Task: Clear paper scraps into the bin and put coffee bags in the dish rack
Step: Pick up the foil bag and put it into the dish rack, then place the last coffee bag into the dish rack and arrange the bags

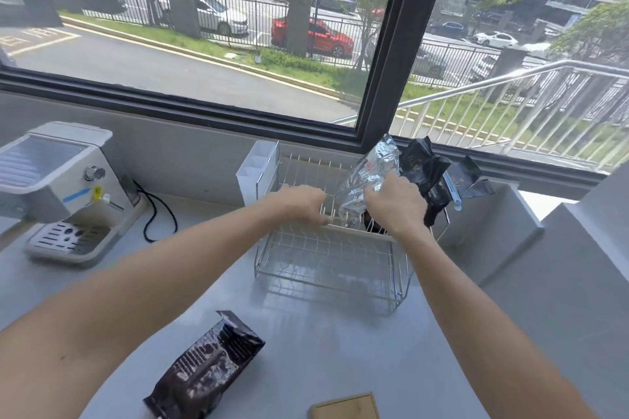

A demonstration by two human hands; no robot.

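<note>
A white wire dish rack (pixel 326 258) stands on the counter under the window. My right hand (pixel 396 204) grips a crinkled silver coffee bag (pixel 372 177) that stands tilted in the rack's upper tier. My left hand (pixel 301 202) rests on the rack's upper wires beside that bag, fingers curled over them. Black coffee bags (pixel 429 173) sit upright at the rack's right end, one with a blue clip. Another black coffee bag (pixel 207 367) lies flat on the counter near me. No paper scraps or bin are in view.
A white espresso machine (pixel 64 190) with a black cord stands at the left. A white cutlery holder (pixel 257 168) hangs on the rack's left end. A wooden board corner (pixel 345 406) shows at the bottom edge. A raised grey ledge (pixel 493 231) borders the rack's right side.
</note>
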